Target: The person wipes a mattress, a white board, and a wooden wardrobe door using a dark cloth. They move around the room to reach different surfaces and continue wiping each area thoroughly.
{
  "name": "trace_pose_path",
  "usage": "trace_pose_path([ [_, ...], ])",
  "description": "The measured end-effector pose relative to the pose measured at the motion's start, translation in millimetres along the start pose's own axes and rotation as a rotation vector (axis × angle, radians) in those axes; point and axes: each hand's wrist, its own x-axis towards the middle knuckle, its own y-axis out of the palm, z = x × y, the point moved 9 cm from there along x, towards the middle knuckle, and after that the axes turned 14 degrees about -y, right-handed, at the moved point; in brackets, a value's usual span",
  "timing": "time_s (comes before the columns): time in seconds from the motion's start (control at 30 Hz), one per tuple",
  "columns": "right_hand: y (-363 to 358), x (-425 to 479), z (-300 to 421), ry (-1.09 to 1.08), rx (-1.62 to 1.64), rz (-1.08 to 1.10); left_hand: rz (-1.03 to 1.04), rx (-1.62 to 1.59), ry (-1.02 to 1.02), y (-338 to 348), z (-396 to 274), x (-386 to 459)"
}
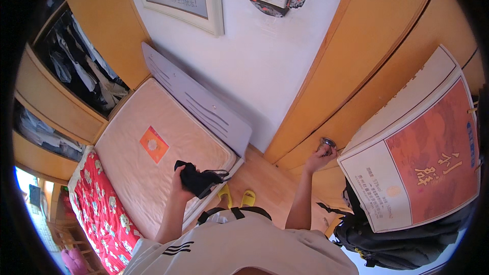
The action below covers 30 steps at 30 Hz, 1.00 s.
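Note:
My left hand (181,186) grips a bundle of black fabric (195,178) with thin straps hanging off its right side. It is held above the near edge of a bed's mattress (126,122). My right hand (318,160) is on a round metal doorknob (327,142), fingers curled around it. The knob sits on an orange-brown wooden door (305,146). Just right of that hand, a large white and orange printed paper bag (428,160) hangs in front of the door side. An orange printed card (154,145) lies flat on the mattress.
A grey headboard (202,103) leans along the white wall. Left stands an open wardrobe with hanging clothes (80,61). A red patterned quilt (103,214) covers the mattress's near-left end. A black backpack (397,244) is beneath the bag. Yellow slippers (248,198) are on my feet.

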Motion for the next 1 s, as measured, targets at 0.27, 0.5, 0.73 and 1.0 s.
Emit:
trace_pose_path([
  [0.27,7.4,-12.3,-18.3,0.297,0.343,-0.177,0.007,0.014,0.015,-22.0,-6.2,-15.0],
  [0.5,6.5,-26.4,-51.0,0.369,0.428,-0.301,0.022,0.058,0.007,-13.2,-29.1,-4.7],
  [0.73,-3.1,-63.1,-30.3,0.365,0.31,-0.213,0.068,0.154,-0.093,10.5,-80.0,28.2],
  [1.0,-56.4,-111.2,31.8,0.196,-0.046,0.083,0.141,0.284,-0.317,22.4,-127.2,114.8],
])
